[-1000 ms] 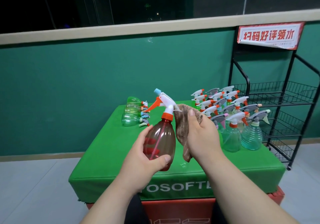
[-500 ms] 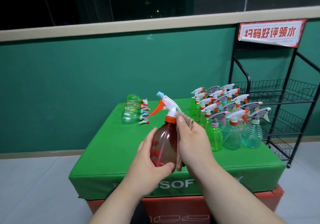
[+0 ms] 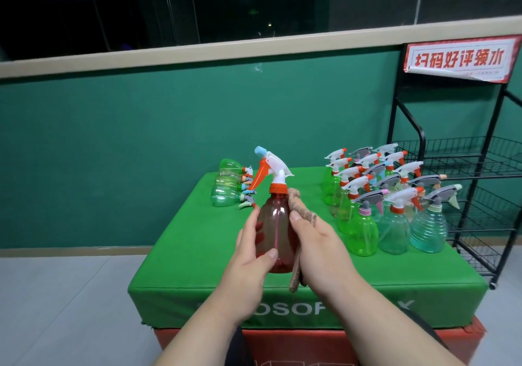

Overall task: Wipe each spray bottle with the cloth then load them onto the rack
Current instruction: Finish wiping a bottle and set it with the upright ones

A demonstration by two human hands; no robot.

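The rack (image 3: 466, 153) stands just right of the desk (image 3: 197, 252), handy for loading. Above the desk, the left grip (image 3: 248, 261) clamps the red bottle (image 3: 275, 224) upright, steadying it. The right grip (image 3: 319, 244), closed on the cloth (image 3: 303, 213), presses it against the bottle's side to wipe.

Green pad (image 3: 197, 252): upright bottles (image 3: 392, 224) R, lying bottles (image 3: 226, 196) back-L.

The red spray bottle (image 3: 278, 235) is upright at centre, a brown cloth (image 3: 303, 210) against its right side. A black wire rack (image 3: 477, 171) stands far right.
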